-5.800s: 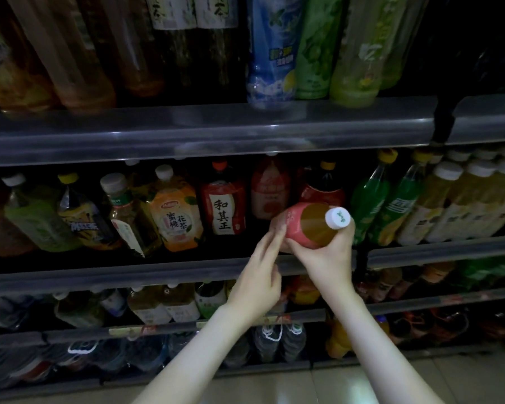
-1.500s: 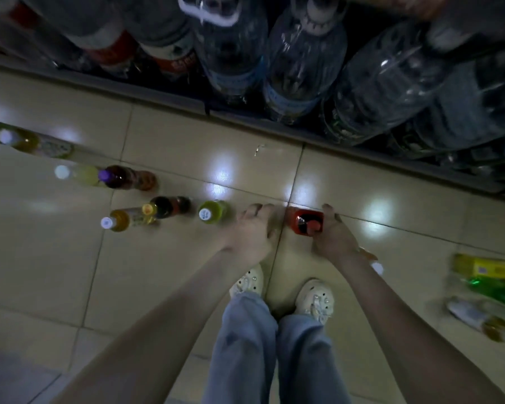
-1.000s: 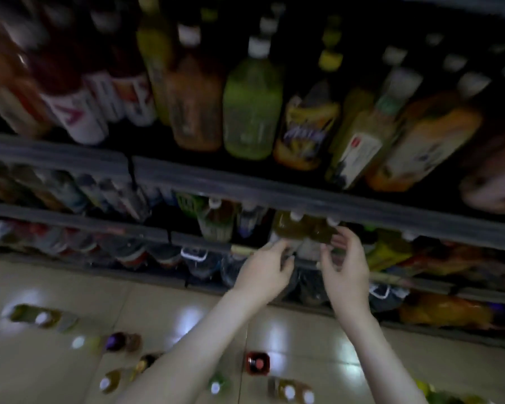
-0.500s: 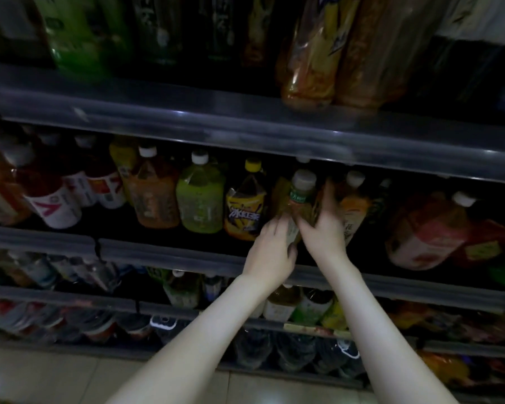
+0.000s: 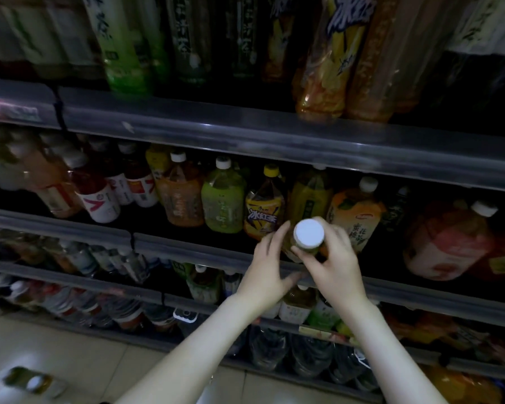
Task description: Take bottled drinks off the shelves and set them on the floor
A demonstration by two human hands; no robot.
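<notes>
Right hand (image 5: 336, 263) curls around a white-capped bottle (image 5: 308, 237), tilted clear of the shelf (image 5: 187, 250) row just beyond. Left hand (image 5: 270, 266), fingers nearly straight, steadies its side, apparently for lifting out.

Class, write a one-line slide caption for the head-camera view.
Right hand grips a white-capped bottle before the drinks shelf; left hand touches it.

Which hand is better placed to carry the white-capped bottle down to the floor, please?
The right hand: its fingers curl round the white-capped bottle below the cap, while the left hand only lies open beside it.
</notes>
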